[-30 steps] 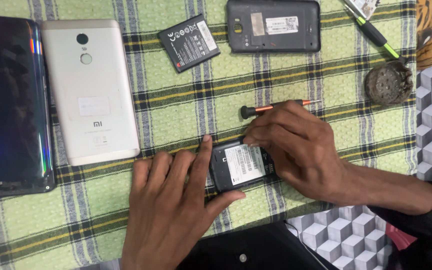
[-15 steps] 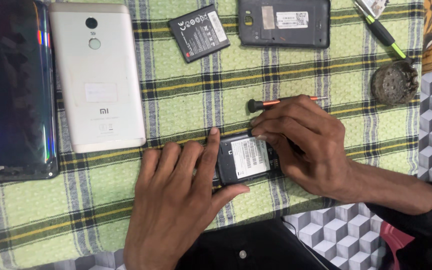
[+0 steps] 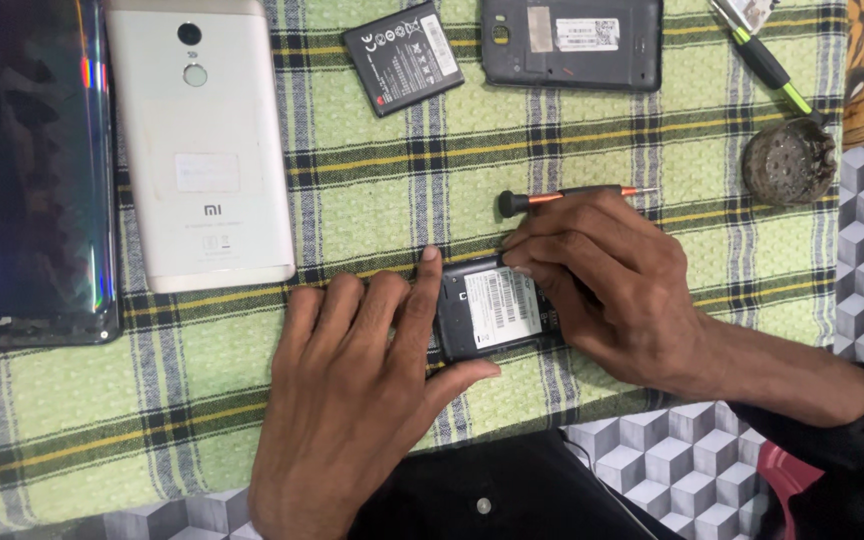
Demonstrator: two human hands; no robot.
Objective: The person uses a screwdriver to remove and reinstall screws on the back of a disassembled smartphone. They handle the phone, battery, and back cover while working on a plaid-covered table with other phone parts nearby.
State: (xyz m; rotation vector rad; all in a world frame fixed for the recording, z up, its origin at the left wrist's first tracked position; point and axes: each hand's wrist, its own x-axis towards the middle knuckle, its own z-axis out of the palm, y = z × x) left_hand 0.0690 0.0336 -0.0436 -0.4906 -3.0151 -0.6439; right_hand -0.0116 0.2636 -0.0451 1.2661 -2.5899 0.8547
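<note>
A white phone (image 3: 202, 150) (face down), a loose black battery (image 3: 403, 57) and a dark back cover (image 3: 572, 45) lie on checked cloth (image 3: 372, 180).
</note>
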